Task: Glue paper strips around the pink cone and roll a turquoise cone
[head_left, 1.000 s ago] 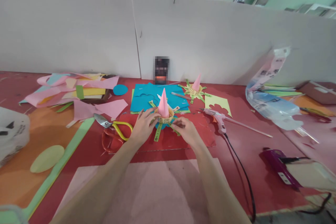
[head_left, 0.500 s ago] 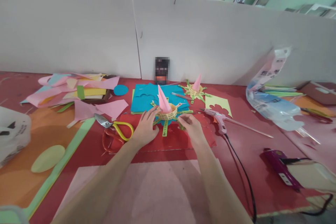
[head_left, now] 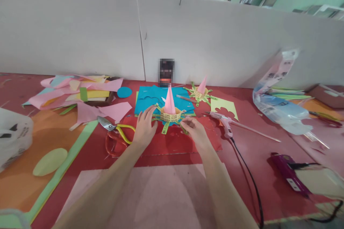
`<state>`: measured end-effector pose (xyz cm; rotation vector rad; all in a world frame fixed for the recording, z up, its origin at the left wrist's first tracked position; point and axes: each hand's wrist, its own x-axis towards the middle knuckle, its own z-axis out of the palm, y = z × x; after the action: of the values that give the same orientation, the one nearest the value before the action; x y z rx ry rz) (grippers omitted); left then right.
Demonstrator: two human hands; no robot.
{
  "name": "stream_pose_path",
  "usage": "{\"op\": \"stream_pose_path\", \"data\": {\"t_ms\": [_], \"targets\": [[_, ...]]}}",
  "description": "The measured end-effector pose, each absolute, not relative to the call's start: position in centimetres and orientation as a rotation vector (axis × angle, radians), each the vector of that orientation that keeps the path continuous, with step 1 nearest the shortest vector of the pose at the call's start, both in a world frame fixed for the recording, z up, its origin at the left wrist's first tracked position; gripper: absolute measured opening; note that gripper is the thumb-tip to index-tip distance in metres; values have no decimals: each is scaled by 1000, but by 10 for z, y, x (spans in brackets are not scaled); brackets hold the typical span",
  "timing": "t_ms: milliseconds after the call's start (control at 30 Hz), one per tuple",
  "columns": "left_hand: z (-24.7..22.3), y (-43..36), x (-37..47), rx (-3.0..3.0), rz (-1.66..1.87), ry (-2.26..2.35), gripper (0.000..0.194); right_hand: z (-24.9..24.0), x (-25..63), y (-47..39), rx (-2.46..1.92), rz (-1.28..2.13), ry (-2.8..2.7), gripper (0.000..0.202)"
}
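Between my hands stands a paper craft: a pink cone [head_left: 169, 103] set inside a yellow printed paper ring [head_left: 171, 116], with green paper strips spread outward around it. One green strip [head_left: 165, 127] points toward me. My left hand [head_left: 145, 127] is at the craft's left side, its fingers extended beside the strips; whether the fingertips touch is unclear. At the right side, my right hand [head_left: 196, 130] has thumb and fingers pinched on a green strip, partly hidden by the fingers. Some blue paper shows under the ring.
A similar finished-looking craft [head_left: 201, 91] sits behind, near blue sheets [head_left: 146, 105]. To the right lie a pink glue gun [head_left: 221, 118] with a black cord and a purple power strip [head_left: 290, 174]. Yellow-handled scissors [head_left: 125, 128] and paper scraps [head_left: 107, 111] are leftward.
The craft has turned: its front strip has swung leftward and the cone, leaning left before, looks more upright. My left hand has drawn slightly left, off the ring.
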<state>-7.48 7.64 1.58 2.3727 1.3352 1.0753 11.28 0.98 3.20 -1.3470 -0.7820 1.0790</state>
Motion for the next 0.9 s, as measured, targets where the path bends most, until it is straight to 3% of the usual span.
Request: {"op": "stream_pose_path", "data": {"t_ms": [333,633,900], "targets": [[5,83,-77,1951,1250,1362,60,21,109,13,-1393,1133,-1026,29],[6,78,-60,1356,1358,911,84,17,104,11,-1413,1068,-1157,25],[17,73,-59,1156,1128,849,54,22,99,10,-1443,1039,-1151,25]]}}
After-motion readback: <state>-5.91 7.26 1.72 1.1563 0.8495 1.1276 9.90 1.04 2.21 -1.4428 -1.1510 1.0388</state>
